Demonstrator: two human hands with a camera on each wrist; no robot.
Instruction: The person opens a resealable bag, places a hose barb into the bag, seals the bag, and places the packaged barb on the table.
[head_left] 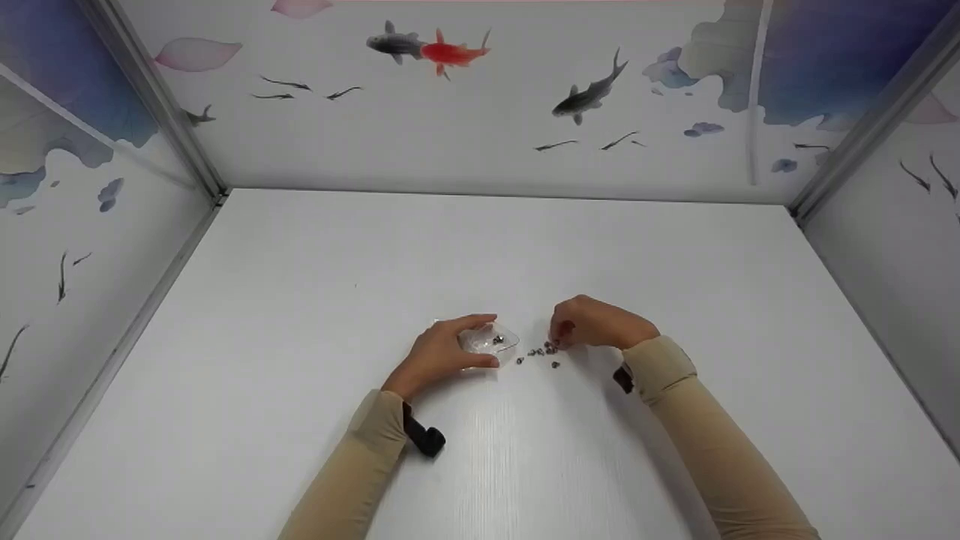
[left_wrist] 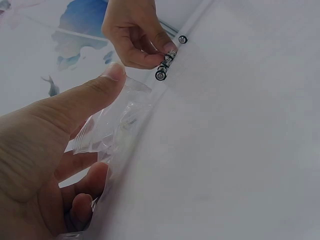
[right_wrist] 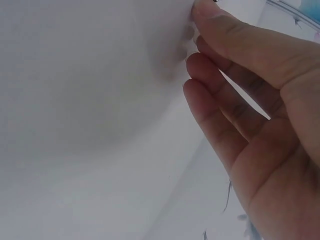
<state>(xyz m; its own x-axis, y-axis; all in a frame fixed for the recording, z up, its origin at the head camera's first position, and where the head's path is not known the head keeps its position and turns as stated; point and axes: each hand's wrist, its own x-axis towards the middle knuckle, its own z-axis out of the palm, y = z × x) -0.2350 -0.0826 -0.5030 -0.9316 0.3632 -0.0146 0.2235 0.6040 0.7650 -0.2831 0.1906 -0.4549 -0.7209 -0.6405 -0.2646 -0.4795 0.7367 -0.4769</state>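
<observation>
Across the white tabletop (head_left: 480, 247), all work was confined to a small area between two hands. The left hand (head_left: 439, 351) was clamped on a clear plastic bag (left_wrist: 112, 112), thumb on one side and curled fingers on the other. The right hand (head_left: 600, 322) had thumb and forefinger drawn close together at the cluster; whether a part was pinched between them could not be told.

The bag lay just left of the loose hardware, its mouth apparently spread toward the right hand. Its film looked thin and crinkled; a slackened left grip could probably have let the mouth collapse, and a tilt could have spilled the small metal parts inside (head_left: 499, 340).

Loose small metal parts with dark rings (head_left: 551, 348) lay grouped at the right fingertips. Their rounded shape suggested a risk of rolling if nudged. One stray part (head_left: 520, 361) lay near the bag, where a shift of the left thumb might have knocked it; another (head_left: 555, 364) lay apart, nearer the person, and could have been overlooked.
</observation>
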